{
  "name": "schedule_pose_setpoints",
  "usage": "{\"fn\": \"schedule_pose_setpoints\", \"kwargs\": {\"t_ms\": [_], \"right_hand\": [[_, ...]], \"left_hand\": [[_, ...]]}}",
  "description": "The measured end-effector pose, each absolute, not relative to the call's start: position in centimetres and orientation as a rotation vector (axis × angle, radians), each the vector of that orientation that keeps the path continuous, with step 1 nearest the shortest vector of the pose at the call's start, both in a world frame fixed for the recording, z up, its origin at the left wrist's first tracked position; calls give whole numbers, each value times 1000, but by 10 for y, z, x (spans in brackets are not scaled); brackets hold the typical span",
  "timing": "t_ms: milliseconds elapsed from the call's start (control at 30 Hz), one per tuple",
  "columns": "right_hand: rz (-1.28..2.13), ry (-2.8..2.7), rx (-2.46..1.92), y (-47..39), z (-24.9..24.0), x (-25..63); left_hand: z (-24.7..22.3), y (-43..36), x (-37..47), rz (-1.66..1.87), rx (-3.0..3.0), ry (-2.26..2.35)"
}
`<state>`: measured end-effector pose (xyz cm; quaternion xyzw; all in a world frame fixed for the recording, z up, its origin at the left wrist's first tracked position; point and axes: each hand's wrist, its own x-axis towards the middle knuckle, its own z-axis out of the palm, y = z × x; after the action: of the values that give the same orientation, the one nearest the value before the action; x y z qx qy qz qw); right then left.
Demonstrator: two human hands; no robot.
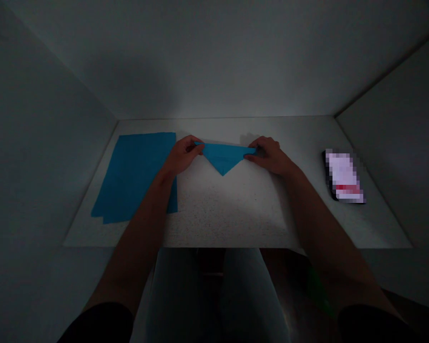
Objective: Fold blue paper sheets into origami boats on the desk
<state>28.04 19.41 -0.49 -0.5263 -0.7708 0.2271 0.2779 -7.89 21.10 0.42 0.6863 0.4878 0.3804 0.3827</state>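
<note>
The left hand is pinching one end of the folded blue paper between thumb and fingers, and the right hand is pinching the other, with the paper pointing its tip toward the person at the middle of the tabletop, just beside the larger blue sheets. It is looking light, thin and easily creased or torn, so the two ends of its long edge are offering the surest hold.
</note>
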Motion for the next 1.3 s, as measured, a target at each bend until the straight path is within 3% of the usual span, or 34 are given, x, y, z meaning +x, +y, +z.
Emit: {"fn": "schedule_pose_setpoints", "kwargs": {"t_ms": [133,400,833,1300], "right_hand": [[926,-1836,-1203,193,-2,278],[1099,-1814,-927,186,10,276],[1067,-1878,-1008,182,14,267],[996,-1732,-1083,192,4,276]], "left_hand": [[0,215,-80,1069,1703,1241],[-2,218,-80,1220,1700,1204],[-6,221,-83,1233,1622,1247],[0,211,-80,1024,1680,1127]]}}
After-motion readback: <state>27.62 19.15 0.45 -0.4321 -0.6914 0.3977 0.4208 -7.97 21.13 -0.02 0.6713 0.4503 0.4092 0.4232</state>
